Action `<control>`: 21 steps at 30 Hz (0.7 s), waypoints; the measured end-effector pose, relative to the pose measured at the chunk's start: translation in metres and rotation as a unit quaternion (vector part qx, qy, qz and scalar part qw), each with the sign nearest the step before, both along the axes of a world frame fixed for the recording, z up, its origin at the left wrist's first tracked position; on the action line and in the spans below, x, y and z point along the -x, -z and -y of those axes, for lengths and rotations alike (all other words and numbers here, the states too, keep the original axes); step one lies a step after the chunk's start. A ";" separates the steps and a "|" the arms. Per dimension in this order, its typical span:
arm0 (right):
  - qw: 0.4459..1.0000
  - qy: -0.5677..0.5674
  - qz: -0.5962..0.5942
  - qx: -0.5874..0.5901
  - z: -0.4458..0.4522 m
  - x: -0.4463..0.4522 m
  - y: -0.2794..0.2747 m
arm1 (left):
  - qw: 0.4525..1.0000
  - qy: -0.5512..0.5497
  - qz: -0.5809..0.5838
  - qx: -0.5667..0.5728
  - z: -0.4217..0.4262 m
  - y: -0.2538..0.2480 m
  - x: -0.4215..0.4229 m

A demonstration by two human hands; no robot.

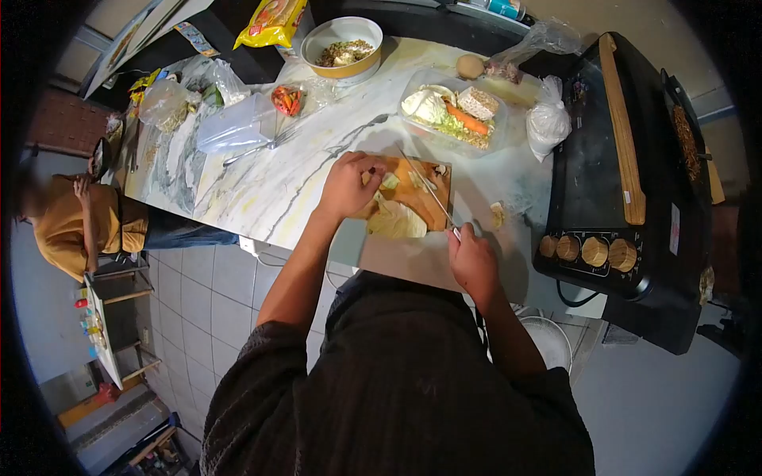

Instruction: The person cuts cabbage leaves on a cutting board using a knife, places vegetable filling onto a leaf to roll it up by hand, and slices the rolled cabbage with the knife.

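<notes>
Your right hand (474, 260) had the knife (429, 189), its grip closed on the handle at the near right corner of the cutting board (444, 186). The knife's long axis ran aslant over the board: from your grip, the blade pointed away from you and to your left, and its tip showed just past the far edge. You could not tell from this view whether the blade touched the board or sat a little above it.

Your left hand (352, 184) was at the board's left side, back of the hand up, fingers bent beside the pale leaves (397, 220). Whether its grip was apart, together or clamped on a leaf, you cannot tell, as the hand covered that spot.

Most of the handle was hidden inside your right hand, and your left hand covered part of the board's left edge. The small pieces beside the blade were too small to name surely.

On the worktop (305, 159), beyond the board and to its right, stood a clear container (502, 136) with a carrot (473, 122) and cabbage (429, 106). A tied bag (548, 119) sat between it and the black appliance (587, 182). Far to your left, a person in an orange top (63, 222) was partly lost in the dark rim of the view.
</notes>
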State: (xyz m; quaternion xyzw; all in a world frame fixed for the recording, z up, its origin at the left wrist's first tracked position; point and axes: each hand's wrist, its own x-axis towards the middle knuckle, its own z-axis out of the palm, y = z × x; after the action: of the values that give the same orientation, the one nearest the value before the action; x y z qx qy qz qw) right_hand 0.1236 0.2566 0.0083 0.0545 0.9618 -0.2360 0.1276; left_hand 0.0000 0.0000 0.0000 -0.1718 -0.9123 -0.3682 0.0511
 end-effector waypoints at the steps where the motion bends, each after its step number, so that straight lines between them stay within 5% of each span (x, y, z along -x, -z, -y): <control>1: 1.000 0.004 -0.018 -0.002 -0.002 -0.001 0.000 | 1.000 0.014 -0.020 0.012 -0.003 0.000 0.001; 6: 1.000 -0.017 -0.023 0.000 -0.008 -0.023 0.010 | 0.995 0.039 0.054 0.078 -0.001 0.004 -0.013; 9: 1.000 -0.010 -0.010 -0.011 -0.018 -0.015 0.000 | 0.996 0.028 -0.074 0.050 -0.006 -0.006 -0.002; 11: 0.999 -0.031 -0.027 0.008 -0.026 -0.017 0.003 | 0.984 0.039 -0.006 0.176 -0.007 0.010 -0.007; 13: 0.999 -0.036 -0.023 -0.006 -0.032 -0.015 -0.001 | 0.992 0.006 0.025 0.121 -0.010 0.012 -0.005; 15: 0.999 -0.035 -0.012 -0.016 -0.034 -0.017 -0.006 | 0.995 0.020 -0.062 0.071 -0.004 0.007 -0.004; 21: 0.997 -0.055 -0.053 -0.018 -0.039 -0.021 -0.004 | 0.989 0.013 -0.035 0.144 -0.008 0.017 -0.010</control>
State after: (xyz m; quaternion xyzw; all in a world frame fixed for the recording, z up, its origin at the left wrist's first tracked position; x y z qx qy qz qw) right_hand 0.1449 0.2953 0.0121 -0.0086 0.9729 -0.2136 0.0884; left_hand 0.0097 0.0084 -0.0172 -0.2015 -0.9513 -0.2272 0.0526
